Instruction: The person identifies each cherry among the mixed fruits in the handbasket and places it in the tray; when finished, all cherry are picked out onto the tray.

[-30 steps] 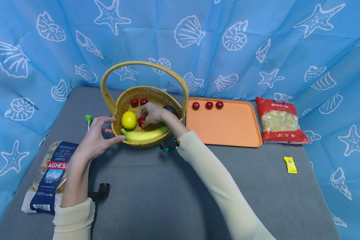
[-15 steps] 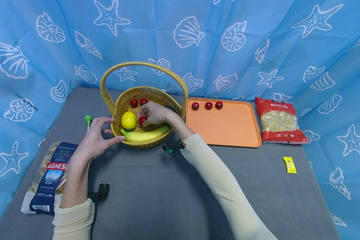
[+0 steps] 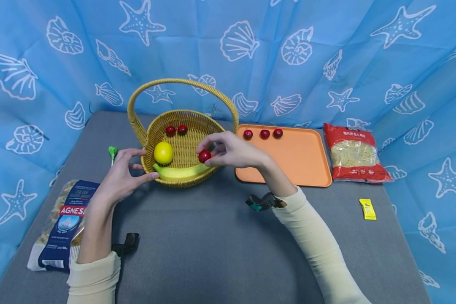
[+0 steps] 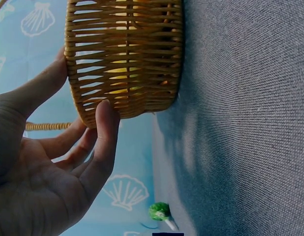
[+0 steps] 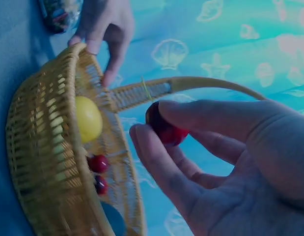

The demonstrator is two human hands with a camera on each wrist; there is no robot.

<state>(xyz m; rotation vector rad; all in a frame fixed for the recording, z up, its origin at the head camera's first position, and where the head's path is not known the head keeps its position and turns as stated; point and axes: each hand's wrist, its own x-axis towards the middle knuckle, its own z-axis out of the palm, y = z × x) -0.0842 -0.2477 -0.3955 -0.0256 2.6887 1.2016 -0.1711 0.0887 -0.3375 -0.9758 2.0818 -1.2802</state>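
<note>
A wicker basket (image 3: 155, 133) (image 4: 123, 54) (image 5: 39, 162) with a tall handle stands on the grey table. Inside lie a yellow lemon (image 3: 163, 152) (image 5: 88, 118), a banana (image 3: 182, 172) and two red cherries (image 3: 176, 129) (image 5: 98, 172). My right hand (image 3: 228, 150) (image 5: 210, 162) pinches a red cherry (image 3: 204, 156) (image 5: 165, 129) between thumb and fingers, above the basket's right rim. My left hand (image 3: 123, 173) (image 4: 53, 162) rests with thumb and straight fingers against the basket's left outer wall. An orange tray (image 3: 288, 162) to the right carries three cherries (image 3: 264, 134) along its far edge.
A blue pasta bag (image 3: 62, 221) lies at the front left. A green-topped stick (image 3: 112, 150) (image 4: 160, 212) sits left of the basket. A red noodle packet (image 3: 354, 154) and a small yellow sachet (image 3: 367, 208) lie at the right. Blue shell-print cloth walls the table.
My right hand has lifted a cherry out of the basket and moved right, over the rim. The left hand has stayed against the basket.
</note>
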